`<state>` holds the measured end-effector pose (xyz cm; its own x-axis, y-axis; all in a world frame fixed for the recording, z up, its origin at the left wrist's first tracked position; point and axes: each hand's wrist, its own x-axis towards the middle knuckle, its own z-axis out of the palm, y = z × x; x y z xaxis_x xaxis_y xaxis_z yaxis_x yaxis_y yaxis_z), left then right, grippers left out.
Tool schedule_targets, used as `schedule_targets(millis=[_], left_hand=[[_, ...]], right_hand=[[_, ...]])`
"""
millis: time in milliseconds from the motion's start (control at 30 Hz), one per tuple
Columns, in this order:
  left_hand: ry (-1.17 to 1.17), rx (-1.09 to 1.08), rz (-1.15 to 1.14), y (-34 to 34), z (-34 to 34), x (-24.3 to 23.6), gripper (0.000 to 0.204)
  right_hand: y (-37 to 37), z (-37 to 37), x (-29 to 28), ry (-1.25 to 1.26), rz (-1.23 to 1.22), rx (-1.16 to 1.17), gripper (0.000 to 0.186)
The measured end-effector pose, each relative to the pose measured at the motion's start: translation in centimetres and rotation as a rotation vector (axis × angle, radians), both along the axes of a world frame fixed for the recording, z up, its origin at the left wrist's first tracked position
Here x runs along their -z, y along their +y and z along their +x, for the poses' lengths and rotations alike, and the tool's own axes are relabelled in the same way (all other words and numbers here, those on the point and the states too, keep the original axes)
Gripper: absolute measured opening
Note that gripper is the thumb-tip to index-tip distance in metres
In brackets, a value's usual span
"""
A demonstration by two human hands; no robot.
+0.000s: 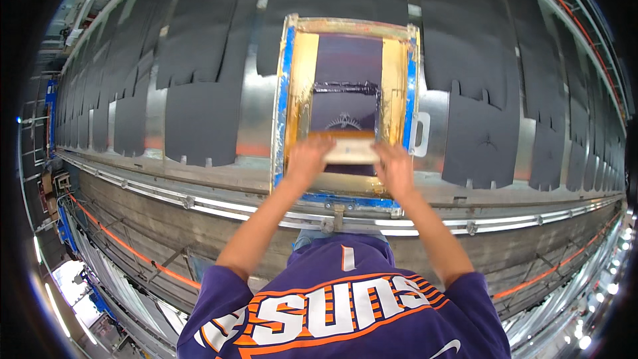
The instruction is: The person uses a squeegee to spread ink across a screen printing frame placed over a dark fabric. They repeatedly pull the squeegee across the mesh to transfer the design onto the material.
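Observation:
A screen printing frame (pixel 359 28) lies flat on the long table, with blue tape down its sides and tan tape around its dark mesh. Across the mesh sits a squeegee (pixel 351 151) with a pale wooden handle and an orange blade edge. My left hand (pixel 310 157) grips the handle's left end, and my right hand (pixel 395 166) grips its right end. Beyond the blade a band of dark ink (pixel 345 87) crosses the mesh, above a pale curved design (pixel 345 121). The fingers' undersides are hidden.
Dark cut fabric pieces (pixel 203 119) lie in rows along the metal table (pixel 258 116) on both sides. A white handle-shaped bracket (pixel 421 134) juts from the frame's right side. Metal rails (pixel 226 209) run along the table's near edge, between it and my body.

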<state>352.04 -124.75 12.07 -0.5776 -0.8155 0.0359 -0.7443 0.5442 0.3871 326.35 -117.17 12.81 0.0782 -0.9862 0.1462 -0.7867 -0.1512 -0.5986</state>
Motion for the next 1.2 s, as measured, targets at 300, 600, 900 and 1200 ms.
schedule_targets(millis=[300,600,900,1200], left_hand=[[0.107,-0.164,0.283,-10.4,-0.4,-2.4,0.040],[0.194,0.026,-0.028,-1.3,1.2,0.2,0.065],[0.210,0.032,0.057,2.9,18.0,-4.7,0.067],[0.121,-0.012,0.031,-3.8,39.7,-5.8,0.059]], right_hand=[[-5.1,-9.2,3.1,-0.222,0.031,0.492,0.038],[-7.9,-8.1,1.2,-0.419,0.064,0.700,0.019],[-12.4,7.6,1.3,-0.600,-0.221,0.611,0.022],[-17.2,30.5,1.6,-0.656,-0.077,0.608,0.023]])
